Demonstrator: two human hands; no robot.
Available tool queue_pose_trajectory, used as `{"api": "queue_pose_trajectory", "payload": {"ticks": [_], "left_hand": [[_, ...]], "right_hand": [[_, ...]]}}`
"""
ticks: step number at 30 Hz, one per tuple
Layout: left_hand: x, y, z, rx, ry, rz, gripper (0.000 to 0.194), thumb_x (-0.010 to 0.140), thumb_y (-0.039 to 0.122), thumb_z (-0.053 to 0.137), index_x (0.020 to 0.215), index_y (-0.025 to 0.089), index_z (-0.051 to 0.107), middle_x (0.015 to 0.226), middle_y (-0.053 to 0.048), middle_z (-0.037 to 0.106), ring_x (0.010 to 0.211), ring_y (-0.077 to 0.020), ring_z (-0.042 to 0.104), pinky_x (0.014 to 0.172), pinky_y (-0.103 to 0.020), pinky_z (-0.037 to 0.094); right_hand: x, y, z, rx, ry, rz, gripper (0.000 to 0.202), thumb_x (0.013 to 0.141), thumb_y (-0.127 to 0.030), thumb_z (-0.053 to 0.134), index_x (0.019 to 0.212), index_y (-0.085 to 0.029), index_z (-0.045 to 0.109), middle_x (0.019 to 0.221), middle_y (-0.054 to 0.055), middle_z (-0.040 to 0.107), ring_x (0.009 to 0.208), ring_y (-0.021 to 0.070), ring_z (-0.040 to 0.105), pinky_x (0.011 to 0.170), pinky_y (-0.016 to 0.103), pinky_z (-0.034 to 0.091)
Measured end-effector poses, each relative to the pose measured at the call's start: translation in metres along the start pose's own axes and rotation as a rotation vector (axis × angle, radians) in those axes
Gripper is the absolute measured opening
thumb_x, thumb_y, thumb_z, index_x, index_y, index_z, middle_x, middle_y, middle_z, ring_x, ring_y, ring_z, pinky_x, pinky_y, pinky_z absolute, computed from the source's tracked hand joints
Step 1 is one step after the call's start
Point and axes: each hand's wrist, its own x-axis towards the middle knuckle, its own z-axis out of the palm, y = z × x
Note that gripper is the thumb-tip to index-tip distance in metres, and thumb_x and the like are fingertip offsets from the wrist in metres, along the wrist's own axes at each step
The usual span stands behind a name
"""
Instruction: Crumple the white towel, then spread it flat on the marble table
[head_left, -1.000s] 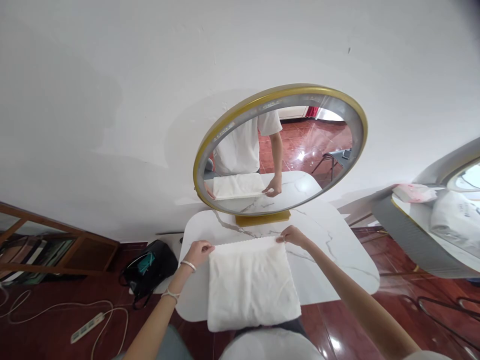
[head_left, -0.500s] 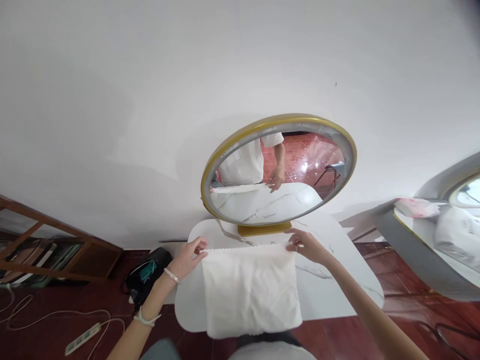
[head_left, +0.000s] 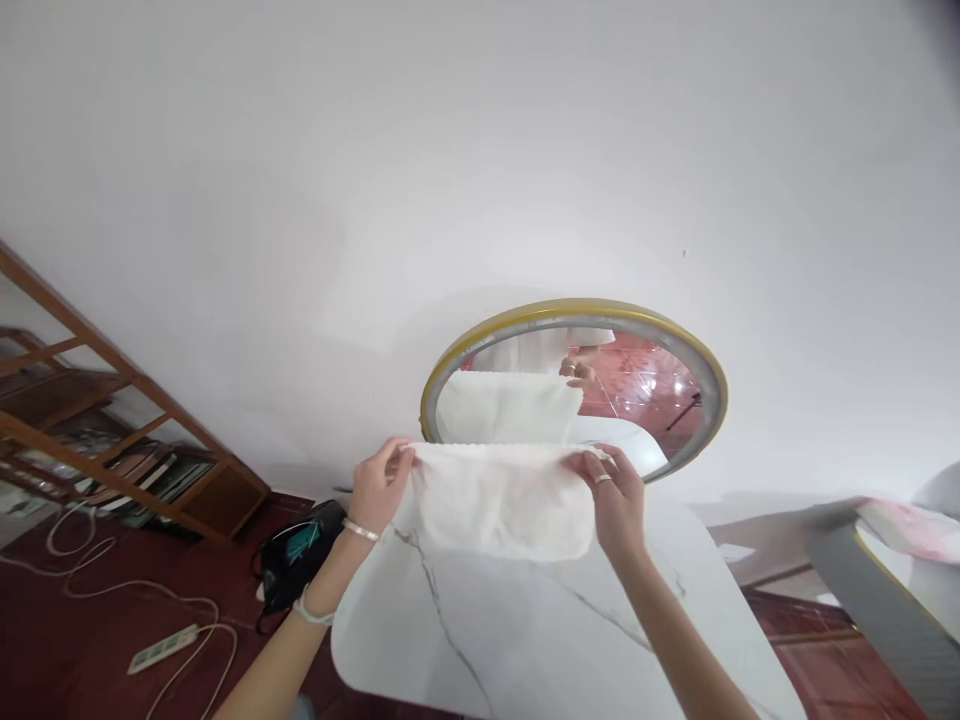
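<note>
A white cloth (head_left: 506,505) with a scalloped edge hangs between my two hands, lifted above the marble-patterned table (head_left: 540,640). My left hand (head_left: 381,485) pinches its upper left corner, and my right hand (head_left: 613,490), with a ring on one finger, grips the upper right corner. The top edge is drawn fairly straight; the lower part droops towards the tabletop. Behind the cloth stands an oval mirror (head_left: 574,312) with a gold rim, reflecting the raised cloth and a hand. The cloth hides the mirror's base.
A wooden shelf (head_left: 142,435) with books and papers leans at the left. Below it, a black bag (head_left: 304,550) and a white power strip (head_left: 163,648) with cables lie on the red floor. At the right, a pink-and-white packet (head_left: 911,528) rests on another table.
The cloth, which lay flat on the table with my fingers at its far corners, is now raised and held up by both hands. The view has shifted, so the mirror sits lower.
</note>
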Motion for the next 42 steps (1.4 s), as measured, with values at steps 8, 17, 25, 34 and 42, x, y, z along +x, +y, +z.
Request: {"api": "queue_pose_trajectory", "payload": {"ticks": [8,17,25,34,42], "left_hand": [[0.056,-0.01,0.063,-0.265,0.37,0.16,0.064,0.089,0.048,0.048,0.142,0.016,0.029,0.135,-0.017,0.05,0.124,-0.0226,0.05,0.103,-0.037,0.042],[0.071,-0.011,0.101,-0.248,0.581,0.189,0.044,0.092,0.044,0.044,0.127,0.017,0.05,0.123,-0.014,0.059,0.116,-0.0212,0.055,0.098,-0.034,0.045],[0.087,0.011,0.095,-0.385,0.691,0.244,0.025,0.09,0.038,0.049,0.101,0.018,0.059,0.112,-0.01,0.066,0.105,-0.0187,0.061,0.088,-0.033,0.049],[0.11,0.055,0.069,-0.395,0.579,0.306,0.018,0.089,0.034,0.05,0.098,0.019,0.057,0.098,-0.005,0.067,0.086,-0.0154,0.063,0.073,-0.026,0.049],[0.082,-0.001,0.099,-0.56,0.595,0.051,0.032,0.079,0.036,0.062,0.104,0.019,0.051,0.091,-0.002,0.064,0.083,-0.0173,0.062,0.071,-0.027,0.048]], "right_hand": [[0.051,0.047,0.063,-0.77,-0.174,-0.769,0.04,0.087,-0.039,0.053,0.12,-0.015,0.055,0.103,0.016,0.067,0.1,0.0286,0.063,0.085,0.042,0.048],[0.082,0.064,0.069,-1.163,-0.302,-1.025,0.036,0.09,-0.041,0.054,0.126,-0.039,0.056,0.127,0.001,0.06,0.122,0.026,0.053,0.09,0.032,0.042],[0.087,0.058,0.093,-1.022,-0.087,-1.409,0.019,0.091,-0.022,0.055,0.103,-0.034,0.065,0.111,-0.005,0.068,0.116,0.0176,0.058,0.107,0.038,0.031],[0.091,-0.017,0.141,-0.872,0.014,-1.515,0.018,0.094,-0.013,0.047,0.092,-0.025,0.061,0.12,-0.003,0.064,0.133,0.0155,0.038,0.117,0.042,0.017],[0.081,-0.006,0.148,-1.054,-0.374,-1.672,0.016,0.092,-0.012,0.049,0.091,-0.023,0.061,0.143,-0.006,0.043,0.137,0.0129,0.031,0.104,0.024,0.043]]}}
